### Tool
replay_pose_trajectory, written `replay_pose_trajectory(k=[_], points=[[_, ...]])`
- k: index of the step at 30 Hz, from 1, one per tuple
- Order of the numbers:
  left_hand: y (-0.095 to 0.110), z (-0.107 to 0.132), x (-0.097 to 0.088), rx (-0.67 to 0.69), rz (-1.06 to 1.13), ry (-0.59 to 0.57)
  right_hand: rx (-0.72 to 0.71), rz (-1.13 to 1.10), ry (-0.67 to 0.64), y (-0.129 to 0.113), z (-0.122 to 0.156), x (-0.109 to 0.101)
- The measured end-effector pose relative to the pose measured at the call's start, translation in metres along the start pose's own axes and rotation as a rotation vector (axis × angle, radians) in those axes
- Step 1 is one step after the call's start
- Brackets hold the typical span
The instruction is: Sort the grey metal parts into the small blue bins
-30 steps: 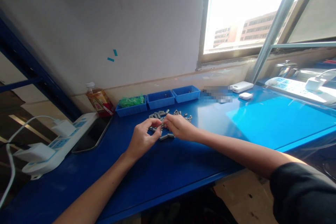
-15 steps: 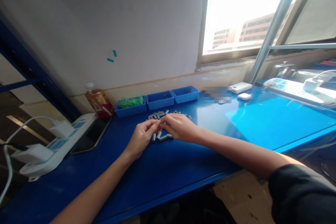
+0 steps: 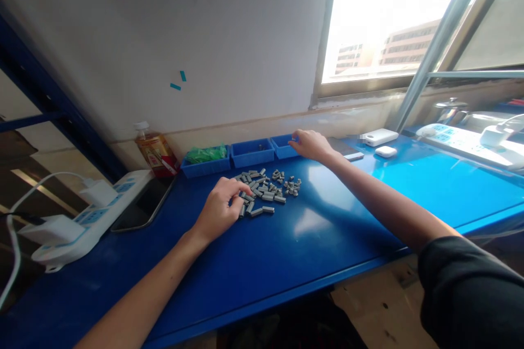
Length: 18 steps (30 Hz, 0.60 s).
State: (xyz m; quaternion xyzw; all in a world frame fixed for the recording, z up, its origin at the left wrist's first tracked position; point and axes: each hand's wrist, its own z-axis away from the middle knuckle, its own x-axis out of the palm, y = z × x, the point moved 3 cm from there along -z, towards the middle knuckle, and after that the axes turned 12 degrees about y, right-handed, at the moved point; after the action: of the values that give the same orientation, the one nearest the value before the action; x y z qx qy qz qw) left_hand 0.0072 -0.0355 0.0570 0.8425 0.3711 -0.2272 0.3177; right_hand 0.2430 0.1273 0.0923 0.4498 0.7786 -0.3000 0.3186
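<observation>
A scatter of several small grey metal pieces [image 3: 268,190] lies on the blue table [image 3: 286,251]. My left hand [image 3: 220,208] rests at the left edge of that scatter, fingers curled and pinched on one grey piece. My right hand [image 3: 311,144] is stretched far forward, its fingers bent over the rim of the right blue bin [image 3: 285,145]; what its fingertips hold is hidden. The middle blue bin [image 3: 251,152] and a left blue bin with green parts [image 3: 206,159] stand beside it along the wall.
A bottle of amber liquid [image 3: 153,151] stands at the wall. A phone [image 3: 141,207] and a white power strip with plugs [image 3: 77,218] lie at left. A white box [image 3: 380,137], a small white case [image 3: 386,151] and another power strip [image 3: 466,142] lie at right.
My right hand left the pile and reached forward to the right blue bin. My left hand stayed at the pile's edge. The view shifted a little.
</observation>
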Motion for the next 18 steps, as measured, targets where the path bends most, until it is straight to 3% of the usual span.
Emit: replay_pose_trajectory(k=[4, 7, 14, 18], points=[[0.002, -0.001, -0.003, 0.044, -0.033, 0.014, -0.213, -0.182, -0.338, 0.003, 0.034, 0.01], [0.004, 0.001, -0.002, 0.039, -0.029, 0.011, -0.246, -0.277, -0.524, 0.005, 0.056, 0.006], [-0.006, 0.009, 0.016, 0.004, -0.039, -0.119, -0.305, -0.345, -0.428, -0.003, 0.061, 0.005], [-0.006, 0.008, 0.019, -0.018, -0.024, -0.111, -0.124, -0.571, -0.172, -0.032, 0.065, -0.003]])
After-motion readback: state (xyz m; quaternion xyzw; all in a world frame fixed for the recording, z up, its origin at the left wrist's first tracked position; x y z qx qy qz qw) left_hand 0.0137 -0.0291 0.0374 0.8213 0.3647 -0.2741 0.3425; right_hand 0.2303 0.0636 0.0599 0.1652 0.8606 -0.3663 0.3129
